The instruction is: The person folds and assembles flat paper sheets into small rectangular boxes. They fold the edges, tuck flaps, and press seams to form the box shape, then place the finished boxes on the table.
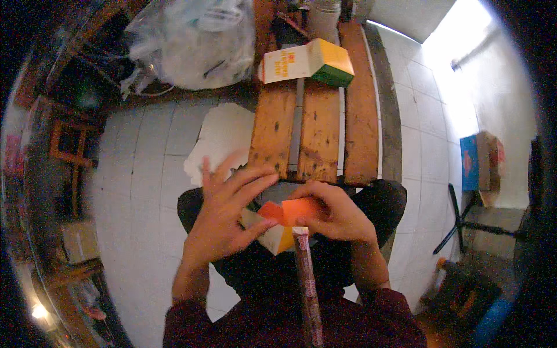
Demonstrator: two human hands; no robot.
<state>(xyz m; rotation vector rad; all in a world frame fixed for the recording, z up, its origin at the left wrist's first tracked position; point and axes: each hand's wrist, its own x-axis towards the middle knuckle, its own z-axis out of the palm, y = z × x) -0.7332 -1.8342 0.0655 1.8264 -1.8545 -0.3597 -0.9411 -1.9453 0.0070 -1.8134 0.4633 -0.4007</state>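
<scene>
My right hand (339, 216) pinches a bright orange folded card piece (301, 210) above my lap. My left hand (229, 211) is spread and slightly blurred, its thumb close to a redder orange flap (271, 210) beside that piece. Under both hands lies a white and yellow carton (277, 240), partly hidden by the fingers. From just below the carton a long, slim brown patterned tube (306, 278) with a pale end runs down toward my body. What the tube is cannot be made out.
In front stands a slatted wooden bench (316, 133) bearing a white, yellow and green carton (333, 61) and a clear jar (324, 17). Plastic bags (197, 46) lie at the upper left, a white sheet (223, 136) on the tiled floor. A blue and brown box (481, 159) stands right.
</scene>
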